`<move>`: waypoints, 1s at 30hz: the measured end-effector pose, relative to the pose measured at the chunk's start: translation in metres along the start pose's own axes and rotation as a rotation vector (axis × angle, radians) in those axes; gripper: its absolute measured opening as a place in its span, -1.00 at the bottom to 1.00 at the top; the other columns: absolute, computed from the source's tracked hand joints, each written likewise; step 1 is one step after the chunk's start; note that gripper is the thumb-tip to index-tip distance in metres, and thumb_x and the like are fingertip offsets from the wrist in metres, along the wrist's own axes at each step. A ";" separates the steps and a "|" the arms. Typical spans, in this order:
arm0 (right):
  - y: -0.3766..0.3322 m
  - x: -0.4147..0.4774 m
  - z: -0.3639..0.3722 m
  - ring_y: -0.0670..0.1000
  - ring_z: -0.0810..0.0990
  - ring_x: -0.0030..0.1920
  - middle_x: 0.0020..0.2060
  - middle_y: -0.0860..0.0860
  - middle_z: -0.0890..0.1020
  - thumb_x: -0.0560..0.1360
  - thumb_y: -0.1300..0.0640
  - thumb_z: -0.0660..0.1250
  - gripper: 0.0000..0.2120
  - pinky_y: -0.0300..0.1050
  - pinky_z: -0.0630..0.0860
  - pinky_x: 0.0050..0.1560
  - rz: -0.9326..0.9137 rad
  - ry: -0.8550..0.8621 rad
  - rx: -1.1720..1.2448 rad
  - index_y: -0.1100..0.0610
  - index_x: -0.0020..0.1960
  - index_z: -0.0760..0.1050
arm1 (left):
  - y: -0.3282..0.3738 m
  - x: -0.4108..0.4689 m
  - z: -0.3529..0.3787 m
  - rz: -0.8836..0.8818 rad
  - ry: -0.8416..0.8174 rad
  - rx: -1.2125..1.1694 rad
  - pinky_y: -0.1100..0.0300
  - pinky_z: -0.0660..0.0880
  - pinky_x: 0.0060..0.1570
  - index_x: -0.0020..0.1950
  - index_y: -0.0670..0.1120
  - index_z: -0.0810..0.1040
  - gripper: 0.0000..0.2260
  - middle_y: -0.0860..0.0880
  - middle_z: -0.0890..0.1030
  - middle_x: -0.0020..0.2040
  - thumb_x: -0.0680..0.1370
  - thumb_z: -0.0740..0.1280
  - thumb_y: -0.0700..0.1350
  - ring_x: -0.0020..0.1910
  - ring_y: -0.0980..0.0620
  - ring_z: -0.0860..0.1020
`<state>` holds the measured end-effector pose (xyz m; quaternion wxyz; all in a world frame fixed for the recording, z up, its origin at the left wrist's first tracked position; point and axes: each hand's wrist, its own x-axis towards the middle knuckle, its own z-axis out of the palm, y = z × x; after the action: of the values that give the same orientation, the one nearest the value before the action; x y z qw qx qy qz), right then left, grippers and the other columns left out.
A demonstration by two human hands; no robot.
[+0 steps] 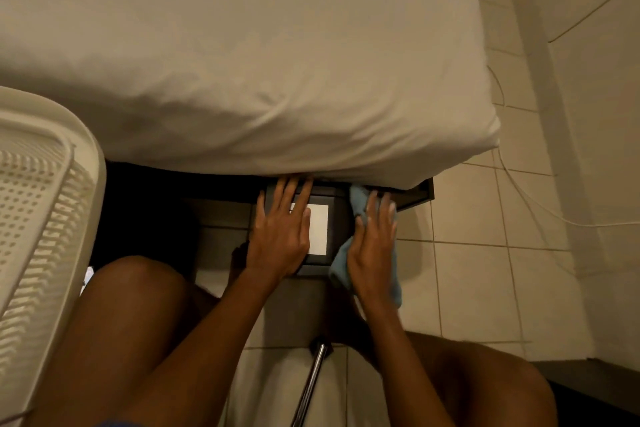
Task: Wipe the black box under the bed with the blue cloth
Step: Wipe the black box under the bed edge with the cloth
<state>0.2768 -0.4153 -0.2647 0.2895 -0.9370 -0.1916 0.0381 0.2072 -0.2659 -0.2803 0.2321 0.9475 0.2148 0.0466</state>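
- The far half of the scene is filled by the bed [242, 45], its white sheet overhanging; the far end of the black box [337, 204] is hidden beneath that overhang.
- A white perforated basket [41, 218] is seen at the left, and a metal rod [311, 385] lies on the tiled floor [467, 270] between the person's knees.
- The black box is set on the floor at the bed's near edge, its long axis running near to far; a white label [318, 229] is carried on its top.
- The left hand [280, 232] is laid flat on the box top, fingers spread, nothing held.
- The blue cloth [358, 204] is pressed against the box's right side by the right hand [374, 243], fingers extended over it.
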 end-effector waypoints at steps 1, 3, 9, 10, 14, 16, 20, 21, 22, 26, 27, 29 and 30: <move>-0.010 -0.012 0.004 0.14 0.03 0.53 0.53 0.21 0.13 0.65 -0.17 -0.11 -0.38 0.14 -0.05 0.51 0.033 0.000 0.034 0.23 0.53 0.10 | -0.001 0.000 0.000 -0.005 0.000 0.001 -0.18 0.14 0.51 0.61 0.05 0.08 -0.52 -0.03 0.18 0.60 0.67 -0.02 0.00 0.60 -0.01 0.09; -0.030 -0.024 0.011 0.09 0.00 0.54 0.53 0.10 0.09 0.60 -0.26 -0.22 -0.34 -0.03 -0.16 0.53 0.053 -0.035 0.044 0.13 0.53 0.07 | -0.001 0.000 0.001 -0.013 -0.001 -0.009 -0.19 0.15 0.51 0.61 0.04 0.10 -0.52 -0.04 0.18 0.60 0.67 -0.03 0.00 0.60 -0.01 0.09; -0.007 0.006 0.006 0.20 0.24 0.47 0.44 0.28 0.32 0.63 -0.16 -0.03 -0.41 0.28 0.14 0.46 0.080 0.082 0.111 0.24 0.47 0.23 | -0.001 0.001 0.000 -0.008 -0.003 0.004 -0.16 0.15 0.51 0.61 0.04 0.12 -0.52 -0.03 0.20 0.59 0.67 -0.01 0.00 0.59 -0.03 0.12; -0.016 -0.009 0.012 0.19 0.16 0.51 0.49 0.24 0.25 0.63 -0.12 -0.03 -0.42 0.25 0.07 0.49 0.100 0.062 0.083 0.23 0.50 0.19 | -0.001 0.000 0.000 -0.007 -0.005 0.007 -0.16 0.15 0.51 0.61 0.04 0.12 -0.52 -0.03 0.20 0.59 0.66 -0.01 0.00 0.59 -0.03 0.12; -0.026 -0.007 0.011 0.12 0.08 0.54 0.53 0.15 0.20 0.64 -0.19 -0.12 -0.41 0.10 0.00 0.53 -0.029 -0.026 0.006 0.12 0.53 0.16 | -0.001 0.000 0.000 -0.006 0.008 -0.005 -0.18 0.16 0.50 0.61 0.02 0.12 -0.52 -0.04 0.20 0.59 0.66 -0.02 0.00 0.59 -0.04 0.12; -0.007 0.014 0.001 0.17 0.12 0.53 0.51 0.19 0.22 0.64 -0.17 -0.08 -0.40 0.12 0.03 0.52 0.000 -0.020 -0.019 0.18 0.52 0.19 | 0.000 0.001 0.000 -0.005 0.013 -0.006 -0.18 0.17 0.50 0.60 0.03 0.13 -0.52 -0.03 0.21 0.59 0.66 -0.01 -0.01 0.59 -0.04 0.13; -0.005 -0.025 0.016 -0.03 -0.07 0.55 0.56 -0.04 -0.03 0.59 -0.32 -0.17 -0.33 -0.11 -0.17 0.51 0.091 0.058 0.022 0.07 0.56 0.02 | -0.001 0.000 0.000 -0.010 -0.003 -0.003 -0.18 0.15 0.50 0.61 0.05 0.10 -0.52 -0.03 0.19 0.60 0.66 -0.02 0.00 0.60 -0.03 0.11; -0.007 -0.035 0.025 -0.08 -0.10 0.55 0.56 -0.11 -0.08 0.63 -0.26 -0.10 -0.40 -0.11 -0.18 0.51 0.046 0.049 -0.004 0.04 0.56 0.01 | -0.001 0.000 0.000 -0.015 -0.003 -0.005 -0.19 0.15 0.50 0.61 0.05 0.09 -0.52 -0.03 0.19 0.60 0.67 -0.03 0.01 0.60 -0.02 0.10; -0.005 -0.033 0.029 -0.09 -0.11 0.55 0.56 -0.13 -0.08 0.65 -0.18 -0.01 -0.45 -0.11 -0.18 0.51 -0.002 0.032 -0.041 0.04 0.55 0.06 | -0.001 0.000 0.000 -0.017 0.000 -0.009 -0.19 0.16 0.50 0.61 0.05 0.09 -0.52 -0.03 0.19 0.60 0.67 -0.03 0.01 0.60 -0.03 0.10; 0.002 0.014 0.004 0.10 0.06 0.55 0.53 0.13 0.20 0.64 -0.08 -0.05 -0.46 0.05 -0.02 0.53 0.052 -0.008 -0.043 0.17 0.51 0.23 | 0.001 0.001 0.000 -0.008 0.019 -0.006 -0.18 0.17 0.49 0.60 0.04 0.13 -0.52 -0.04 0.22 0.58 0.66 0.01 -0.01 0.58 -0.04 0.14; 0.000 0.014 -0.001 0.09 0.03 0.56 0.54 0.12 0.17 0.63 -0.10 -0.10 -0.44 0.05 -0.04 0.54 0.106 0.028 -0.034 0.16 0.52 0.19 | 0.001 0.001 -0.001 -0.007 0.016 -0.005 -0.18 0.18 0.49 0.60 0.04 0.13 -0.52 -0.04 0.22 0.58 0.66 0.02 -0.01 0.58 -0.05 0.15; -0.011 -0.005 0.003 0.04 -0.03 0.56 0.56 0.08 0.09 0.62 -0.09 -0.13 -0.44 -0.01 -0.11 0.53 0.162 0.088 -0.026 0.11 0.55 0.10 | 0.002 0.001 -0.002 -0.007 0.004 -0.012 -0.18 0.17 0.49 0.60 0.03 0.14 -0.52 -0.04 0.22 0.58 0.66 0.01 -0.01 0.58 -0.04 0.14; -0.022 -0.018 0.006 0.04 -0.03 0.56 0.56 0.07 0.09 0.62 -0.08 -0.12 -0.45 -0.03 -0.13 0.53 0.155 0.081 -0.019 0.10 0.56 0.08 | 0.001 0.000 -0.002 -0.008 0.001 -0.015 -0.19 0.17 0.49 0.60 0.03 0.13 -0.52 -0.04 0.21 0.59 0.66 -0.01 -0.01 0.59 -0.04 0.14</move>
<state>0.2516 -0.4019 -0.2583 0.2844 -0.9525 -0.1070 0.0209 0.2071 -0.2655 -0.2781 0.2392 0.9448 0.2186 0.0475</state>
